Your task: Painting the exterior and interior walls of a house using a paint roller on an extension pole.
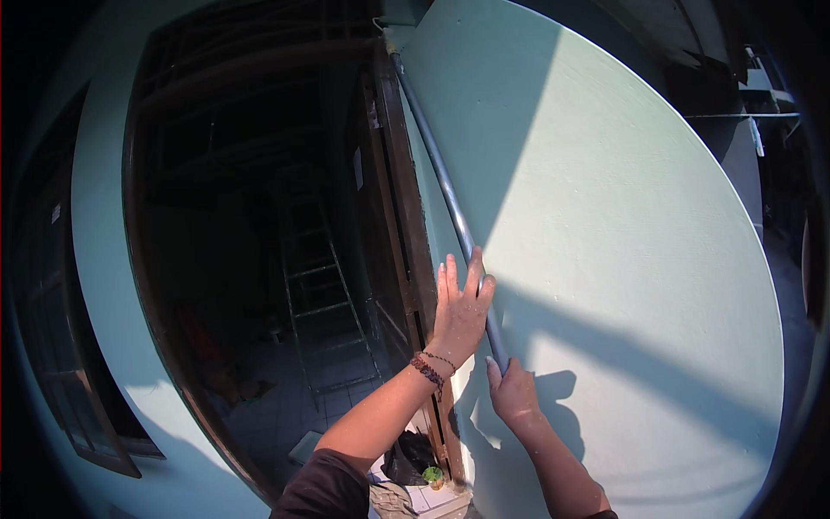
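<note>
A long grey metal pole (443, 177) slants up along the pale green wall (640, 216), just right of the brown door frame (415, 199). At its top end is what looks like a paint roller head (396, 38) with a bent wire, up by the frame's corner; shade blurs its detail. My right hand (513, 395) is closed around the pole's lower end. Higher up, my left hand (462, 316) has the pole between thumb and forefinger, its other fingers stretched upward. A dark beaded bracelet (428, 370) circles my left wrist.
Left of the frame, a dark doorway opens onto a tiled room holding a ladder (324, 307). Beside the threshold lie a black plastic bag (408, 458) and a small green-topped container (433, 476). An open window shutter (86, 381) juts out at far left.
</note>
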### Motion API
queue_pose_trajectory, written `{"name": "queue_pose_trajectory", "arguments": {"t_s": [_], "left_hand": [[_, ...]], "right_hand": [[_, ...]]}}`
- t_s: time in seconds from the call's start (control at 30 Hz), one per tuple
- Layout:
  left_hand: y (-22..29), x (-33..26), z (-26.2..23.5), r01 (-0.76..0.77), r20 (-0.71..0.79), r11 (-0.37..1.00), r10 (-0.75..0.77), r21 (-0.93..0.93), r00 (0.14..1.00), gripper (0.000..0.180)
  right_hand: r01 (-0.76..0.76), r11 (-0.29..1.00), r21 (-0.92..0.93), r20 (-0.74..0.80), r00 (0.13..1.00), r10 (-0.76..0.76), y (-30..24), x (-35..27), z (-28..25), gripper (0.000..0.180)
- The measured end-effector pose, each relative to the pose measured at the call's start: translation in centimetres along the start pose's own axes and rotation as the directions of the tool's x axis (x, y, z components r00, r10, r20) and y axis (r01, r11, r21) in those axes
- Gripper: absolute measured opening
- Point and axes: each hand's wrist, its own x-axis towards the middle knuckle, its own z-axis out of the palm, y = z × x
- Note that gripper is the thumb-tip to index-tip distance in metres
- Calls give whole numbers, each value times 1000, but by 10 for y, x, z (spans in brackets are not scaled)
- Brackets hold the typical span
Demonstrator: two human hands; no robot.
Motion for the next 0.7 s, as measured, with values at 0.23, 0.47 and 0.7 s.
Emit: {"name": "queue_pose_trajectory", "arguments": {"t_s": [0.23,0.47,0.7], "left_hand": [[9,-25,-8,71,82,997,-73,37,994,35],[28,-43,-24,101,108,995,-101,3,989,38],[49,-79,-25,134,216,991,-126,-22,968,40]], "right_hand": [[92,996,13,-72,993,-90,12,-20,21,47],[47,997,60,-14,999,-46,20,-45,14,44],[17,1000,-8,-11,1000,-17,52,-71,42,44]]}}
